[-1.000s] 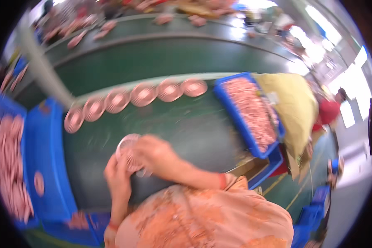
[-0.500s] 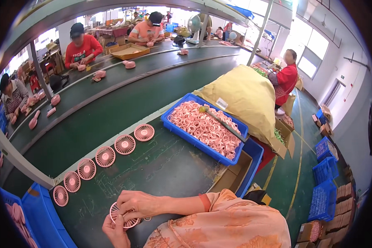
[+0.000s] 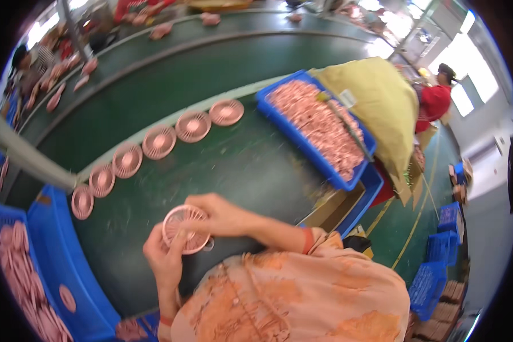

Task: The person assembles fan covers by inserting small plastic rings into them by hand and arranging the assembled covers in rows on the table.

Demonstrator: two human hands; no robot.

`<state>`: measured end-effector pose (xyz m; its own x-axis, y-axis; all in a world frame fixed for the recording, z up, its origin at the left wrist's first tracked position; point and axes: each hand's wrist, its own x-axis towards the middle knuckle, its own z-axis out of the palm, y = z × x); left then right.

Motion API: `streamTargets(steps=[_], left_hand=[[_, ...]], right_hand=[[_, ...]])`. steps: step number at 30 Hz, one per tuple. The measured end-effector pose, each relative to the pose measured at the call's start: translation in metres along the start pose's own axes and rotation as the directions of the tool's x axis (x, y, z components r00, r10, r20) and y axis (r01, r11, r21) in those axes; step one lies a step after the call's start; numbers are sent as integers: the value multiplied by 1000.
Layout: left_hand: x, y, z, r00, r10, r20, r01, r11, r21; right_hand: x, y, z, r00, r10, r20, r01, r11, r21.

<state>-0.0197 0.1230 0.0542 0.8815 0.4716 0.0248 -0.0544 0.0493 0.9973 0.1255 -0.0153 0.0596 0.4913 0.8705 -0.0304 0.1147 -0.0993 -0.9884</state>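
Between both hands I hold a round pink fan grille [image 3: 183,219] with radial slots, lifted over the dark green worktop. Its left and lower edge is pinched by my left hand [image 3: 164,257], thumb across the front. My right hand [image 3: 221,215] closes on the upper right rim. Just below the grille lies a small ring [image 3: 210,244], partly hidden. Several more pink grilles [image 3: 159,141] form a curved row along the worktop's far edge. To the right, a blue tray [image 3: 302,200] is heaped with small pink rings [image 3: 319,128], a green-tipped rod resting across them.
Blue bins [image 3: 68,242] with pink parts stand at left. Beyond the row runs a green conveyor [image 3: 171,80] carrying pink pieces, co-workers behind it. A yellow sack [image 3: 376,102] bulges beside the tray, above a cardboard-lined blue bin [image 3: 362,208]. A person in red [image 3: 436,102] stands at right.
My right hand has shifted from across the grille to its right rim, uncovering the slotted face. The grille is turned more toward me. The whole view has swung lower and is blurred.
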Motion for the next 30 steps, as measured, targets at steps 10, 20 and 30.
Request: streamTargets(steps=[10, 20, 30], left_hand=[[5, 5, -2, 993, -46, 112, 66, 982, -176], [13, -17, 13, 985, -127, -121, 83, 945, -317], [13, -28, 12, 973, -216, -77, 156, 871, -465]], right_hand=[[5, 6, -6, 988, 49, 149, -91, 951, 294], [7, -18, 5, 851, -494, -179, 362, 797, -483], [4, -17, 15, 837, -545, -36, 414, 677, -609]])
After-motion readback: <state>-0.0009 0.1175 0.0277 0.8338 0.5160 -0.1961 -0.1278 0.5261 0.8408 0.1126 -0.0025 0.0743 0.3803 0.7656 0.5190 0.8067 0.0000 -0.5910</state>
